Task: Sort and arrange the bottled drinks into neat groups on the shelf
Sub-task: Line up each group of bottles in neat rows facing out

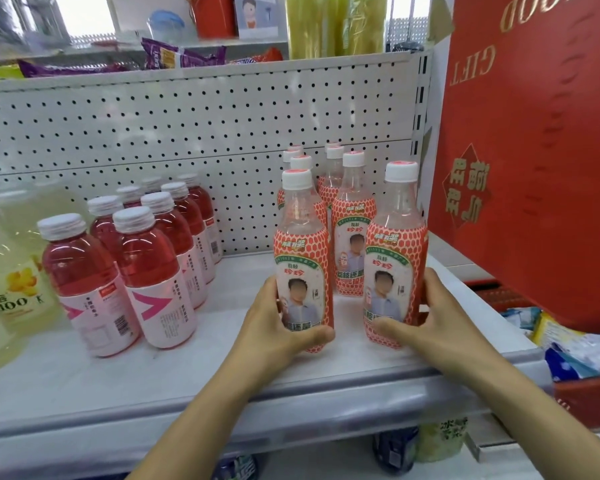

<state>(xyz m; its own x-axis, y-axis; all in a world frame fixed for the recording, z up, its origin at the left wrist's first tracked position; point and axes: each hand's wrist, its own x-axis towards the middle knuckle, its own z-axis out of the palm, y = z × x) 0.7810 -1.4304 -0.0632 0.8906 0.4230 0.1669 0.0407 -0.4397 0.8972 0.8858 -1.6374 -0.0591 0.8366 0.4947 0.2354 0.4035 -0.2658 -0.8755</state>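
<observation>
Two clear bottles with red-dotted labels stand upright at the front of the white shelf point(194, 386). My left hand point(274, 327) grips the left one point(302, 251) low on its label. My right hand point(430, 317) holds the right one point(395, 244) around its base. Behind them stand several more bottles of the same kind point(352, 209) in two rows running to the pegboard. To the left is a group of several red-drink bottles with pink labels point(153, 265). Pale yellow bottles point(11, 271) stand at the far left.
A white pegboard point(187, 133) backs the shelf. A large red gift box point(534, 150) hangs close on the right, just beside the right bottle. Snack packets point(575, 351) lie in a red basket below it. More bottles show on the shelf underneath.
</observation>
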